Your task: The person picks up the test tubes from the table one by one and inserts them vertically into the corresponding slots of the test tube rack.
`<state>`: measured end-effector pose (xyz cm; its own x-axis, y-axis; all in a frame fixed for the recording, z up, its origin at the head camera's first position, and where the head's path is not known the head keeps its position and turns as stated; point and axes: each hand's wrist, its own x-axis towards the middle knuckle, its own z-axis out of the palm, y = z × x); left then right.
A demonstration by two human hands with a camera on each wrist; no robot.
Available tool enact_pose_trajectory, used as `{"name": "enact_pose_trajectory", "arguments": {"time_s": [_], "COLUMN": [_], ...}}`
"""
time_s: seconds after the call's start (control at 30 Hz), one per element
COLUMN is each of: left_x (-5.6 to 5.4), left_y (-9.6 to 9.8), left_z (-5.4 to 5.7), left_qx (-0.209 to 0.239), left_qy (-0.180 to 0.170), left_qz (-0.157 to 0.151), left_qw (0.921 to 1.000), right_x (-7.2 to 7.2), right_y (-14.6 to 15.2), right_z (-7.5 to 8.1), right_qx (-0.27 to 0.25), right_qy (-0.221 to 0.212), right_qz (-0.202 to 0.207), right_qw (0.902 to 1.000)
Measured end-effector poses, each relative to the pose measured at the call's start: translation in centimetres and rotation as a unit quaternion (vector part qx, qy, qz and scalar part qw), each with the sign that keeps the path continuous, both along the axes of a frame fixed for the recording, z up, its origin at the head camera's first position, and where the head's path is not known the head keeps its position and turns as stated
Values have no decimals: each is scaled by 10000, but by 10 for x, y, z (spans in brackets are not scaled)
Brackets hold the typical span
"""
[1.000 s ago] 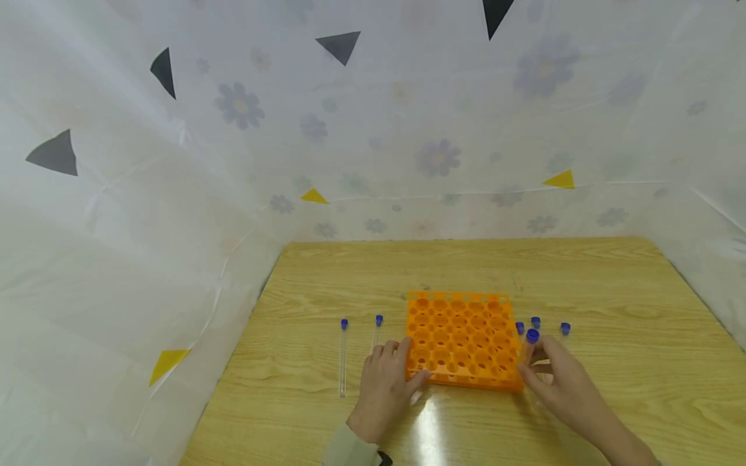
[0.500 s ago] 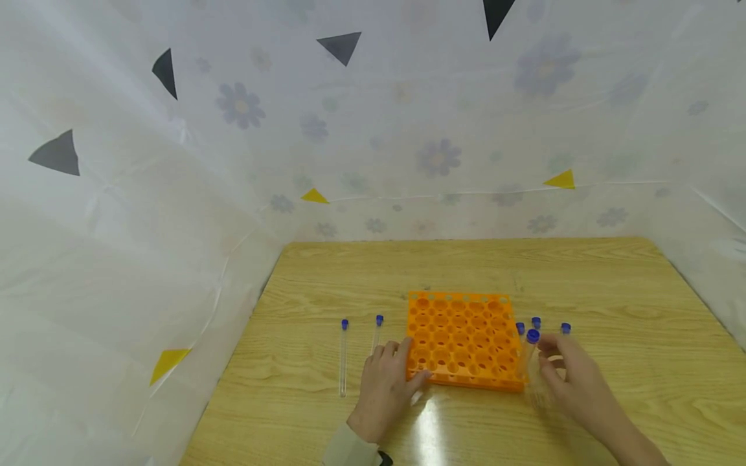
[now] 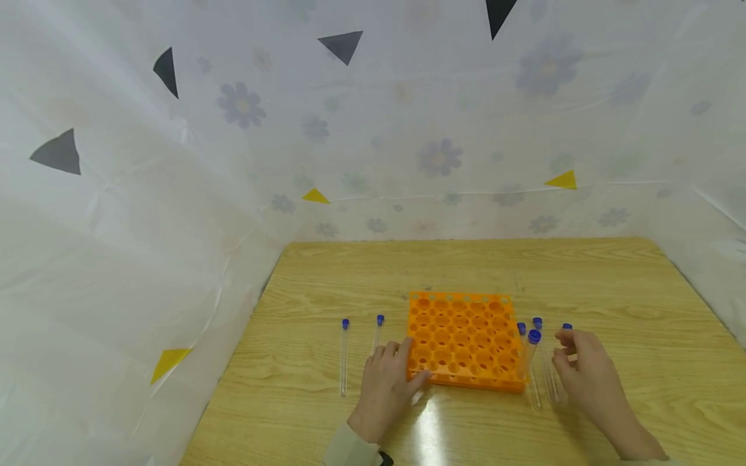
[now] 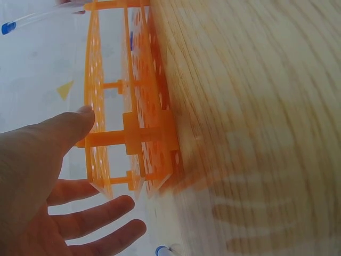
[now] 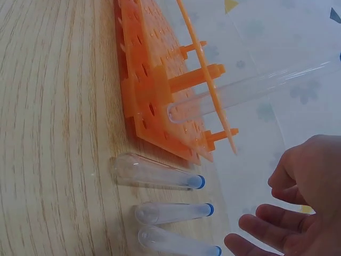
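An orange test tube rack (image 3: 463,336) lies in the middle of the wooden table. My left hand (image 3: 384,382) grips its near left corner, the thumb (image 4: 82,125) against the top plate and the fingers along the left side. At the rack's right edge a clear test tube (image 5: 250,88) with a blue cap (image 3: 534,336) stands through the holes, leaning a little. My right hand (image 3: 588,372) hovers to the right of that tube, fingers loosely bent and holding nothing. Beneath it, several blue-capped test tubes (image 5: 173,213) lie on the table beside the rack.
Left of the rack lie two more capped tubes: one full in view (image 3: 344,359), the other (image 3: 379,330) partly behind my left hand. White flowered sheeting (image 3: 437,129) hangs round the table's (image 3: 466,265) back and sides.
My right hand has let go of the blue-capped test tube and drawn back to the right. That tube stays in the rack. My left hand has not moved.
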<state>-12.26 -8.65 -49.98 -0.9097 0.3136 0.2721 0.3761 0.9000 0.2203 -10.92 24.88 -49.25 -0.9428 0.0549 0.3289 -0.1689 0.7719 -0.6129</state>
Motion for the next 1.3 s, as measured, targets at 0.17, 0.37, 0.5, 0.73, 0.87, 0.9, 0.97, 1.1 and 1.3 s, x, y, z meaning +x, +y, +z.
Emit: {"name": "enact_pose_trajectory", "arguments": {"time_s": [0.17, 0.37, 0.5, 0.73, 0.87, 0.9, 0.97, 1.1, 1.3], "left_x": [0, -1, 0, 0, 0, 0, 0, 1, 1], "left_y": [0, 1, 1, 1, 1, 1, 1, 1, 1], "left_z": [0, -1, -1, 0, 1, 1, 1, 0, 0], "left_qx": [31, 29, 17, 71, 88, 93, 92, 104, 116], "left_qy": [-17, 78, 109, 99, 95, 98, 114, 175, 181], "left_qz": [3, -8, 6, 13, 13, 9, 6, -10, -14], "left_qw": [10000, 10000, 9999, 9999, 9999, 9999, 9999, 9998, 9998], "right_x": [-1, -3, -6, -11, -12, -12, -12, -13, -14], "right_y": [2, 10, 15, 20, 21, 21, 21, 21, 21], "right_z": [-5, -11, -15, -22, -26, -26, -27, -27, -25], "right_qx": [114, 363, 501, 592, 614, 627, 641, 691, 768], "right_qy": [-346, -1122, -1571, -1928, -1939, -1963, -1995, -2088, -2183], "right_qz": [-128, -163, -132, -94, -95, -96, -112, -108, -144], "right_qw": [9993, 9929, 9862, 9794, 9790, 9785, 9777, 9755, 9728]}}
